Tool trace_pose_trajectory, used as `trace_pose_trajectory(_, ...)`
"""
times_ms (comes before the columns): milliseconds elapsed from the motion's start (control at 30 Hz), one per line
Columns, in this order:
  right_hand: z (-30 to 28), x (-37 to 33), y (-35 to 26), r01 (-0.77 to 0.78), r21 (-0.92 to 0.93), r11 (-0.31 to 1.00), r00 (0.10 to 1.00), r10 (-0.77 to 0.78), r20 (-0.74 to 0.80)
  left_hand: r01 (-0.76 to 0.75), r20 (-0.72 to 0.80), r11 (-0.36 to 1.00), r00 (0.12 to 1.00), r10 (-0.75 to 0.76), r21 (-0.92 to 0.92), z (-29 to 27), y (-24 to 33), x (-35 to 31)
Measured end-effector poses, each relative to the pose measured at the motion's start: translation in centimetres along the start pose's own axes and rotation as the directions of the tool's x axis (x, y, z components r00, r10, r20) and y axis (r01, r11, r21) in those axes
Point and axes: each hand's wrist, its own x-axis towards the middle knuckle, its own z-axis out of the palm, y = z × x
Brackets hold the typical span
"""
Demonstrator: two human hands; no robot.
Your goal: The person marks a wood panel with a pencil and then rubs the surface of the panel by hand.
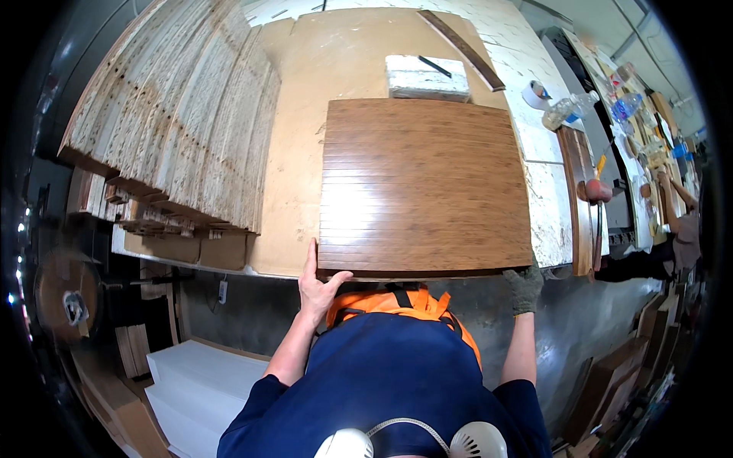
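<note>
On the pale fibreboard workbench point(294, 153), a dark brown slatted wooden panel point(424, 183) is lain flat and gripped at its near edge by the bare left hand point(317, 286) and gloved right hand point(524, 288), apparently not yet shifted away.

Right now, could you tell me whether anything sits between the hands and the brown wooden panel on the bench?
Nothing visible does. The bare left hand already grips the near left corner of the wooden panel, and the gloved right hand holds its near right corner. The white block lies beyond the panel's far edge, away from both hands.
</note>
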Motion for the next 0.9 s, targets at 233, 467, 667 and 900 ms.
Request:
trace_pose_trajectory(233,1.4,0.2,-4.7,-0.069,-0.376,0.924,0.996,0.043,-0.076,-0.043,0.006,0.988,0.999,0.042,0.148,0.4,-1.1,0.4)
trace_pose_trajectory(467,0.2,-0.2,-1.1,-0.078,-0.354,0.932,0.991,0.033,-0.13,-0.525,0.297,0.605,0.847,0.441,0.599,1.3,3.5,1.8)
trace_pose_trajectory(667,0.8,-0.7,-2.4,-0.052,-0.389,0.92,0.987,-0.011,-0.158,-0.637,0.53,0.296,0.763,0.37,0.712,2.7,3.7,2.8)
trace_pose_trajectory(900,0.9,-0.9,-1.9,-0.078,-0.441,0.894,0.986,0.005,-0.165,-0.656,0.556,0.299,0.75,0.358,0.693,2.9,3.5,3.0)
